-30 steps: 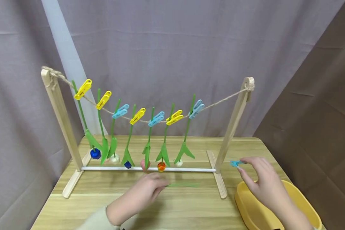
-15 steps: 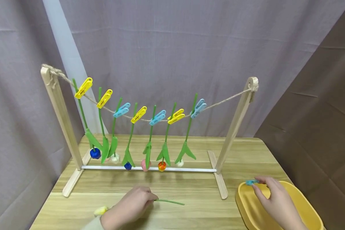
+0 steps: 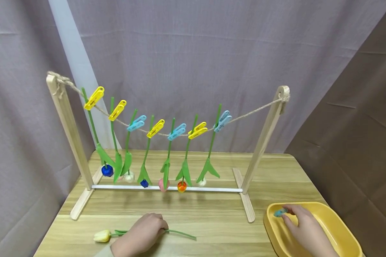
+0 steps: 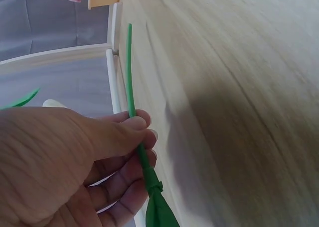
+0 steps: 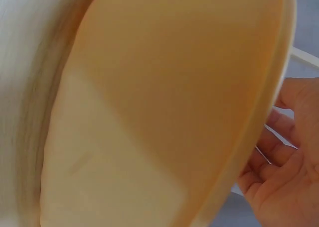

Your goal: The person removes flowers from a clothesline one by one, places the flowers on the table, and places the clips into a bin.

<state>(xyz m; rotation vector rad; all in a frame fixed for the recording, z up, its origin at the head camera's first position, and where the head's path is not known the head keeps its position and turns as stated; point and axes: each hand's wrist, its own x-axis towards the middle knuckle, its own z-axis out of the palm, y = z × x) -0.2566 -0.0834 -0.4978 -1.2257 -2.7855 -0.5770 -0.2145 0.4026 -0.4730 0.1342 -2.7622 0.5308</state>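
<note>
Near the front of the table, my left hand (image 3: pixel 141 232) pinches the green stem (image 4: pixel 130 70) of an artificial yellow tulip (image 3: pixel 102 236) between thumb and fingers. Its flower points left and its stem end points right, low over the wood. My right hand (image 3: pixel 305 228) holds a light blue clothespin (image 3: pixel 280 213) by thumb and fingertips, just inside the back left corner of a yellow tray (image 3: pixel 267 228). In the right wrist view, the tray's wall hides the fingertips and the clothespin.
Behind the hands, a wooden rack (image 3: pixel 260 142) carries a twine line (image 3: pixel 251 112). Several tulips hang upside down from it on yellow clothespins (image 3: pixel 94 98) and blue clothespins (image 3: pixel 223 121). A white rod (image 3: pixel 212 190) joins the rack's feet. Grey curtains (image 3: pixel 186 53) stand behind.
My left hand has come nearer and left, bringing the yellow tulip's flower into view. My right hand has moved the clothespin from beside the rack toward me and down into the tray.
</note>
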